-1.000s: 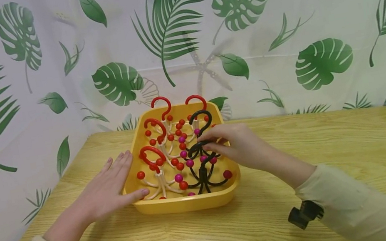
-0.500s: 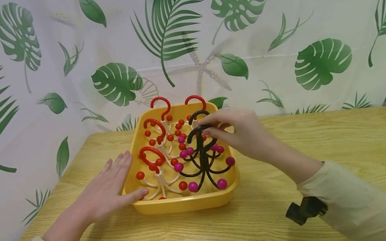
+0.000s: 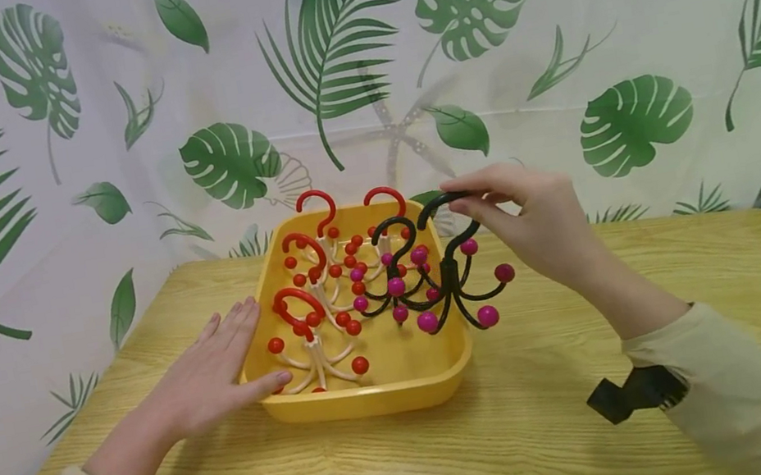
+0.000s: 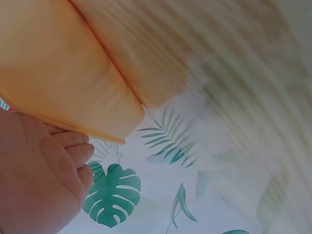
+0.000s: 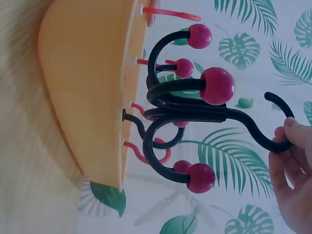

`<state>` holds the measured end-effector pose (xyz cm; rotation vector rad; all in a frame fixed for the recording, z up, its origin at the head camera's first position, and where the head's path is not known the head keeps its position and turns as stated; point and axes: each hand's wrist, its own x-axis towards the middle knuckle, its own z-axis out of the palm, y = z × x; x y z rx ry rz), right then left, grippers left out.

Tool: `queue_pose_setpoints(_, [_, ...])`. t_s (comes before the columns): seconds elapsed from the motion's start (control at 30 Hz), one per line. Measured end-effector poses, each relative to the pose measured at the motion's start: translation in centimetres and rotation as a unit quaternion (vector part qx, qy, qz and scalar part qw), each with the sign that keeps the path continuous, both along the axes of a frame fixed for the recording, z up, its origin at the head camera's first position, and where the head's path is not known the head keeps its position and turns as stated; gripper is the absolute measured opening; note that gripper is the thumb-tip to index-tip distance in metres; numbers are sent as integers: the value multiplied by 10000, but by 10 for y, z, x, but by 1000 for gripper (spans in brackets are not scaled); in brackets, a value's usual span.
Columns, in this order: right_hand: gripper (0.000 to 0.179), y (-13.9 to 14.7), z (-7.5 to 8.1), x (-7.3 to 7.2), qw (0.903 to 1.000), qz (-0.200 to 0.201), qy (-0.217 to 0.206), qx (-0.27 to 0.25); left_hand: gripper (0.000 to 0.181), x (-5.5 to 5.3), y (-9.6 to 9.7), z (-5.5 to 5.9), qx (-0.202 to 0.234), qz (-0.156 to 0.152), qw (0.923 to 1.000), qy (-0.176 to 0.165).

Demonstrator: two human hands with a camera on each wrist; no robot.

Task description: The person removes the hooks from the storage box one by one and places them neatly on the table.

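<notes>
My right hand point(image 3: 535, 225) pinches the top hook of a black multi-arm hanger point(image 3: 450, 276) with magenta ball tips, held up over the right rim of the yellow tub point(image 3: 369, 401). In the right wrist view the thumb and fingers grip the hook's bend, and the black hanger point(image 5: 195, 109) is clear of the tub's rim. My left hand point(image 3: 201, 378) rests with straight fingers on the tub's left rim. Inside the tub, a second black hanger point(image 3: 390, 228) stands behind the lifted one. Several white hangers with red hooks point(image 3: 317, 355) and red balls fill the left and back.
The tub sits on a wooden table point(image 3: 645, 395), whose top extends to the right and in front. A white cloth backdrop point(image 3: 351, 51) printed with green leaves hangs behind. Black wrist cameras point(image 3: 637, 394) are strapped over both sleeves.
My right hand has raised the black hanger out of the front right of the tub and carried it up and rightward. The left hand has stayed on the rim.
</notes>
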<state>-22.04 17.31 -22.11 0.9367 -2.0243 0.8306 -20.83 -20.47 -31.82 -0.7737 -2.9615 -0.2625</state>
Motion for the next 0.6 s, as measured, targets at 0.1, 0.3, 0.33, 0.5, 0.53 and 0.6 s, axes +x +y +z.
queue_pose_setpoints(0.1, [24,7,-1,-4,9998,-189,38,-90,100,0,-1,0,11,15,10000,-15])
queue_pose_setpoints(0.3, [22,21,-4,-15,9972,-732,-109,-132,101,0,-1,1,28,52,10000,-60])
queue_pose_setpoints(0.33, [22,23,-5,-17,9964,-821,-148,-117,101,0,-1,1,30,51,10000,-63])
queue_pose_setpoints(0.5, [21,31,-10,-28,9933,-1102,-318,-119,101,0,-1,0,39,45,10000,-65])
queue_pose_setpoints(0.53, [21,34,-11,-31,9929,-1128,-344,-137,101,0,-1,0,35,42,10000,-61])
queue_pose_setpoints(0.6, [22,38,-13,-36,9920,-1178,-420,-171,101,0,-1,0,44,44,10000,-67])
